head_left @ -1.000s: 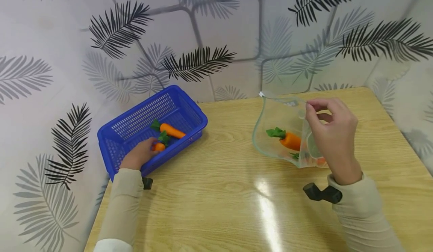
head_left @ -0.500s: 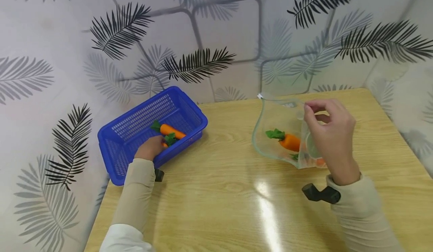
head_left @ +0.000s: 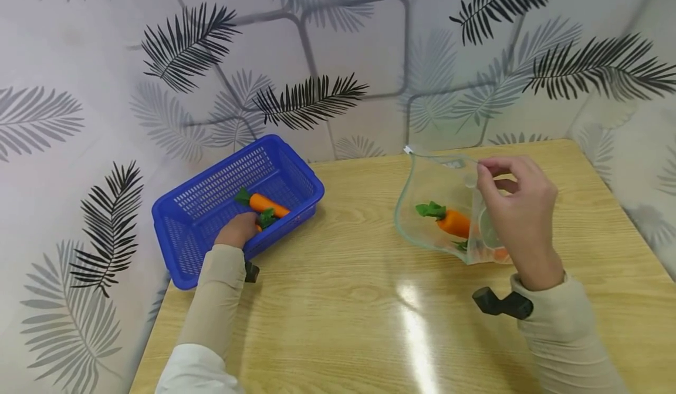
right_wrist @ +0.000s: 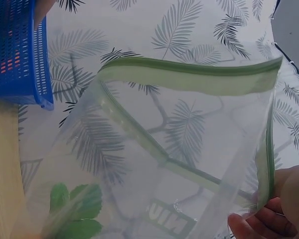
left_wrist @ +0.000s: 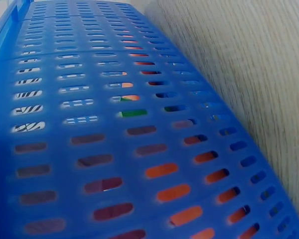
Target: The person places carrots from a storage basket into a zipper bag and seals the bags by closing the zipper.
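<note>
Left hand (head_left: 236,231), shifted right in basket (head_left: 290,219); hold on near carrot (head_left: 267,218) unclear.
Right hand (head_left: 523,203) pinches bag (head_left: 435,179); best held wide.

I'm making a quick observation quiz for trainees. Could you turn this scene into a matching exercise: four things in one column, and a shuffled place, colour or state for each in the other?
Things
1. left hand
2. right hand
3. basket
4. bag

Descriptions
A. see-through, with a carrot showing inside
B. down inside the basket
C. pinching the bag's edge
D. blue, with slotted walls

Right pairs: 1-B, 2-C, 3-D, 4-A
</note>
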Demonstrator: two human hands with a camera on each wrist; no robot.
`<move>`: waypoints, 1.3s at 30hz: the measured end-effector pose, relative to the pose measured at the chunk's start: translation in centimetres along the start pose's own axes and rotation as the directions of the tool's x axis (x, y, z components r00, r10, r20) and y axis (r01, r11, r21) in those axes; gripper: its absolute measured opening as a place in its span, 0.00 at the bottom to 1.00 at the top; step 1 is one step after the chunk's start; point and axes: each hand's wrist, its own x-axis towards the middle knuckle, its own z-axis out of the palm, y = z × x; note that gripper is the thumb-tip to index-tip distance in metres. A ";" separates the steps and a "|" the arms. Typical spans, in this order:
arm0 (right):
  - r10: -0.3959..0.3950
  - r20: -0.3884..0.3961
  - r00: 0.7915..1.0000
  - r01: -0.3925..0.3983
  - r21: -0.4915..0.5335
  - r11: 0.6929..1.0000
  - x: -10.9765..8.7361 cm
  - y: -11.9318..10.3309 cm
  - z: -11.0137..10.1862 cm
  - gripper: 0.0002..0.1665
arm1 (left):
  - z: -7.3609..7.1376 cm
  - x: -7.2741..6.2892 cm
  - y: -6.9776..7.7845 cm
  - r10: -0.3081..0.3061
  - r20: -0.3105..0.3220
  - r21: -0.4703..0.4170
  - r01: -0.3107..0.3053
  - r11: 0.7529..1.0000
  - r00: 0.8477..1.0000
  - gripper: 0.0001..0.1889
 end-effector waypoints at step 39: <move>-0.009 0.005 1.000 0.009 0.007 1.000 0.0 0.0 -0.3 0.08 | -3.6 -8.4 2.1 0.148 -0.793 -0.072 -0.332 0.940 0.591 0.22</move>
